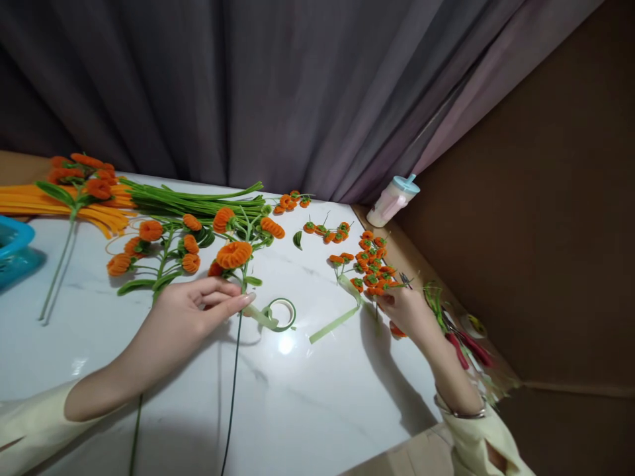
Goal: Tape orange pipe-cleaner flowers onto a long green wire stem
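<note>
My left hand (198, 307) pinches the stem of a flower spray with orange fuzzy blooms (235, 254), its long dark wire hanging down below the fingers. A strip of pale green tape runs from beside those fingers to a tape roll (281, 315) lying on the table. Over at the right, my right hand (404, 311) reaches into a cluster of small orange pieces with green tops (370, 264). Its fingertips are closed at the cluster's lower edge; what they grip, if anything, is partly hidden. A loose strip of green tape (335, 324) lies left of that cluster.
Behind lie green pipe cleaners (193, 198) and orange ones (94, 213). Two more orange sprays rest at the left near a blue basket (17, 238). A cup (393, 201) stands at the back right. Red-handled pliers (466, 347) lie beside my right forearm.
</note>
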`<state>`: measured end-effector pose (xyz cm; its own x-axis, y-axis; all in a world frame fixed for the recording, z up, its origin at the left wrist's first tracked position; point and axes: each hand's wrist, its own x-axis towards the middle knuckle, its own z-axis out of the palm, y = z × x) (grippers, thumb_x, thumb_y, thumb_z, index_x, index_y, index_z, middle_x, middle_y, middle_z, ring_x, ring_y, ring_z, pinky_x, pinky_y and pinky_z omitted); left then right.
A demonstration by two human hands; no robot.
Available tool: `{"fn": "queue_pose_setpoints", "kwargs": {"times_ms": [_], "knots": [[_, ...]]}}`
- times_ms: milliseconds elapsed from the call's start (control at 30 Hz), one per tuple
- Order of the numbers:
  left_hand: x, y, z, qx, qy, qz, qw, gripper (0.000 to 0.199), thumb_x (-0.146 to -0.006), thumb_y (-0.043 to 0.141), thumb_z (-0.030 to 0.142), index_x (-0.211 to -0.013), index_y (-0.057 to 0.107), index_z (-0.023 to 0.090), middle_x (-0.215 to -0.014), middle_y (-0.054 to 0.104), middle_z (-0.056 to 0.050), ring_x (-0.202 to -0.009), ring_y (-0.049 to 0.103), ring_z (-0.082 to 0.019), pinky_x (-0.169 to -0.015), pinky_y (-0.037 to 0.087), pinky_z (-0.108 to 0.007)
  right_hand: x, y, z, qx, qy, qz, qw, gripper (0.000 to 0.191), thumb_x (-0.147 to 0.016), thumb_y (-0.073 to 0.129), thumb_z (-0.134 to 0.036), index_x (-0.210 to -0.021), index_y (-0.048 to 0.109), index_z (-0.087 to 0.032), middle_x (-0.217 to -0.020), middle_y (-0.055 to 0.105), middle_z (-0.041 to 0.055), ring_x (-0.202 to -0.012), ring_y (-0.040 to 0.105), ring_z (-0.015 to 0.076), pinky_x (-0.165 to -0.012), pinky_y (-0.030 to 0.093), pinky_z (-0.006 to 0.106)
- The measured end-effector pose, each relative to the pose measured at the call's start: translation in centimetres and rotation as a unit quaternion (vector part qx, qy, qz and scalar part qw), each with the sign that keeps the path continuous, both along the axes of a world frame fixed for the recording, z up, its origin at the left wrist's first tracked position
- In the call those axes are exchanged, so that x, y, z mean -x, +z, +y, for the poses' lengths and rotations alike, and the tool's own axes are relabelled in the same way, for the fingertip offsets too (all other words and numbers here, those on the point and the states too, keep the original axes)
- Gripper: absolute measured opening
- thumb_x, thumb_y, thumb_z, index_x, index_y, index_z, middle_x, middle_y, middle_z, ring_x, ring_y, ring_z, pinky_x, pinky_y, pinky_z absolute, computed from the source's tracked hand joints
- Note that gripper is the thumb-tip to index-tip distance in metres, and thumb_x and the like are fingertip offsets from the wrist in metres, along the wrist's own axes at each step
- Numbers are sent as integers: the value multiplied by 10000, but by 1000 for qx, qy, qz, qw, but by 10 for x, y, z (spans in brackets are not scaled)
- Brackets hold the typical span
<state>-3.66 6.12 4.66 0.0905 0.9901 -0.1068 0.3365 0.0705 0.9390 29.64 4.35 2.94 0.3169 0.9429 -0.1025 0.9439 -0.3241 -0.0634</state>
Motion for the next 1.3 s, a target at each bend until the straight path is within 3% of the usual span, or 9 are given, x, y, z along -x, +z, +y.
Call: {"fn": "queue_pose_setpoints", "kwargs": {"times_ms": [200, 433, 467, 567, 700, 900, 1033, 1200, 1300], "knots": [[0, -1, 1, -45, 16, 32, 998, 205, -659, 676, 389, -650, 650, 186, -680, 724, -19, -603, 645, -164, -479, 455, -193, -4, -33, -3, -88, -49, 2, 995, 158, -691, 508, -140, -613, 643, -161, -600, 660, 105, -589, 616, 229, -503, 369, 272], [-2, -4, 3, -29, 28, 7, 999, 203, -630, 693, 395, -663, 655, 198, -674, 727, -22, -632, 668, -186, -515, 491, -207, -17, -20, -29, -239, -109, 88, 961, 181, -758, 506, -250, -801, 644, -140, -644, 679, 79, -570, 642, 212, -590, 470, 310], [-2, -5, 3, -25, 29, 1, 999, 208, -621, 701, 393, -670, 656, 196, -672, 727, -23, -638, 671, -187, -529, 496, -207, -15, -18, -34, -284, -128, 128, 942, 207, -772, 520, -295, -845, 634, -139, -665, 680, 73, -550, 635, 198, -561, 477, 303], [-2, -8, 3, -9, 37, -17, 999, 224, -608, 713, 390, -691, 653, 191, -670, 727, -29, -658, 678, -193, -547, 504, -208, -5, -11, -47, -437, -186, 333, 814, 270, -661, 699, -339, -839, 643, -144, -649, 661, 33, -490, 583, 163, -453, 451, 275], [-4, -10, 1, -13, 42, -29, 999, 219, -619, 709, 387, -690, 641, 191, -672, 724, -33, -678, 682, -200, -559, 512, -219, 2, -4, -57, -530, -208, 470, 675, 266, -557, 794, -229, -774, 674, -134, -650, 646, 10, -501, 545, 123, -416, 406, 241], [-4, -9, -1, -38, 35, -24, 998, 220, -633, 696, 393, -675, 625, 189, -648, 708, -23, -636, 673, -186, -542, 502, -218, 4, 9, -62, -485, -262, 606, 573, 193, -502, 768, -157, -666, 666, -154, -685, 627, 9, -607, 584, 114, -463, 450, 201], [-4, -7, -3, -27, 23, -30, 999, 208, -653, 692, 378, -696, 622, 186, -656, 718, -33, -658, 681, -192, -581, 517, -228, 14, 11, -55, -439, -252, 640, 578, 246, -456, 792, -158, -663, 662, -168, -661, 621, 6, -612, 588, 117, -499, 459, 210], [-5, -2, -2, -17, 12, -37, 999, 182, -664, 690, 348, -694, 620, 183, -653, 719, -36, -657, 677, -187, -586, 515, -229, 24, 8, -41, -383, -164, 625, 660, 241, -501, 808, -270, -642, 638, -175, -583, 578, 1, -474, 503, 91, -399, 371, 218], [-5, -2, -2, -13, 9, -40, 999, 174, -669, 685, 339, -684, 621, 178, -655, 717, -37, -663, 677, -188, -580, 510, -227, 31, 9, -29, -377, -122, 615, 682, 266, -511, 807, -318, -632, 611, -187, -560, 560, -8, -464, 498, 100, -407, 372, 237]]}}
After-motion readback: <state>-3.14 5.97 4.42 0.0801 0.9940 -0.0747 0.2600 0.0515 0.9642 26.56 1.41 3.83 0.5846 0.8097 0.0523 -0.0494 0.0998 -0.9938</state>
